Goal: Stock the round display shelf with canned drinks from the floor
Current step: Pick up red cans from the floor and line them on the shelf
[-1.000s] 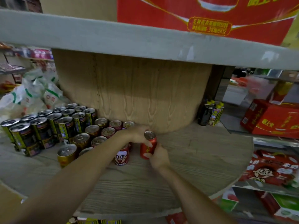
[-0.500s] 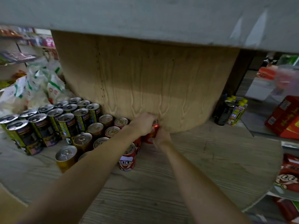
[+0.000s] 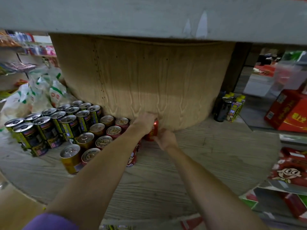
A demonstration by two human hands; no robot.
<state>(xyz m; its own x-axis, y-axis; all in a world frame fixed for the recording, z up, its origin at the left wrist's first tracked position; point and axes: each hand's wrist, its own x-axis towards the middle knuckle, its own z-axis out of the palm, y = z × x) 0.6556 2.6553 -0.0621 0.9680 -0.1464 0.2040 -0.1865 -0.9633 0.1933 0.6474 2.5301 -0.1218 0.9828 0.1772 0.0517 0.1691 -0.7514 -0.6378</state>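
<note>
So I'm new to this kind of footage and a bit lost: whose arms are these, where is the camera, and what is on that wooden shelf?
There is no machine here. A person wears a wide-angle camera on the head, so you look down along their own two bare arms. The left hand and the right hand together hold one red can upright at the back of the round wooden shelf, against its wooden centre column. To the left stand cans already stocked: dark cans with yellow labels, then gold and red ones. A few bottles stand on the right by the column. The grey band along the top is the shelf above.
</note>
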